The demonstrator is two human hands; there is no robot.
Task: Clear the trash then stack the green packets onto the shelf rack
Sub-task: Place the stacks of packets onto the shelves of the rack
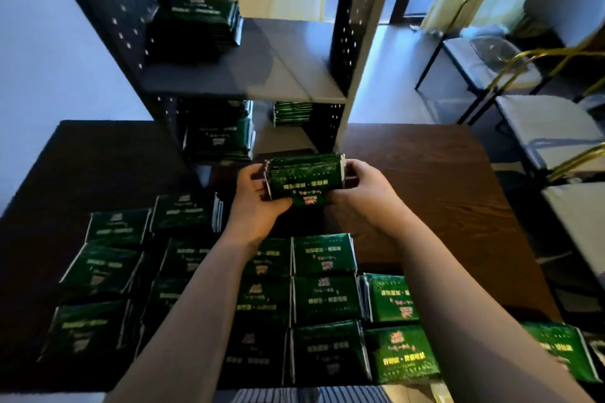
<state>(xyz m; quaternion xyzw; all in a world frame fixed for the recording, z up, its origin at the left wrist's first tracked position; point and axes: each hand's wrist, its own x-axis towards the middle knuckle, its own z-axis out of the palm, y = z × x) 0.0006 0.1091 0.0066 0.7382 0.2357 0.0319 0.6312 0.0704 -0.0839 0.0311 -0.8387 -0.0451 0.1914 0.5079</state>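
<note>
The bundle [304, 181] of packets hung just above the table [425, 173], close before the rack's [288, 69] lower shelf. Shelving it well likely meant keeping its edges squared and sliding it in level beside the stacks [219, 137]. The left hand [258, 203] and right hand [363, 183] each clasped one end, fingers curled round it.

Both bare forearms reach forward from the lower edge of the view and draw toward each other at the middle. The left hand [257, 206] grips the left end of a bundle of green packets [304, 178], its fingers [253, 173] curled round the far side and the thumb lying under the near edge. The right hand [365, 185] grips the opposite end, its fingers [353, 167] wrapped over the top. The two palms face each other across the bundle.
</note>
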